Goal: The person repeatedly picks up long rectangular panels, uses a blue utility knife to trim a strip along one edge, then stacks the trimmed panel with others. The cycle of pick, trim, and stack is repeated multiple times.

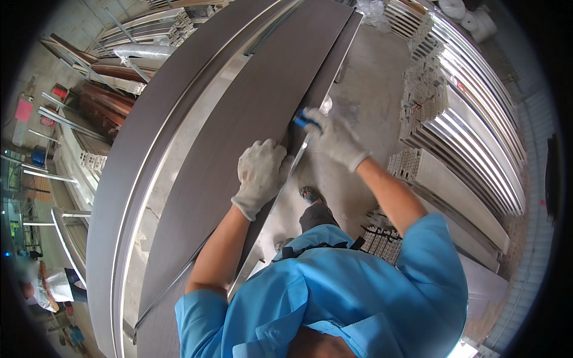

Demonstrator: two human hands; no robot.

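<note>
Left hand (259,176) and right hand (334,140), both in pale gloves, are at work along the right edge of the long brown panel (239,119). Farthest left of that panel, a person in a white top (57,289) shows at the rim of the view. Also well to its left, and farther up, lie stacked reddish-brown profiles (104,107). Just left of the panel, across a narrow gap, a second long panel (125,167) runs roughly alongside it, grey-brown and pale-edged. On the panel's right margin the left hand rests with its fingers bent and held together; whether it grips anything I cannot tell, as the fingertips are hidden. A narrower dark strip (327,77) follows the panel's right edge. Over this strip, beyond the left hand, is a small blue tool (303,117), pinched in the right hand's curled fingers. To the right of the panel come a shoe (310,194) on the concrete floor (370,89) and, well apart, stacks of whitish profiles (465,167).
</note>
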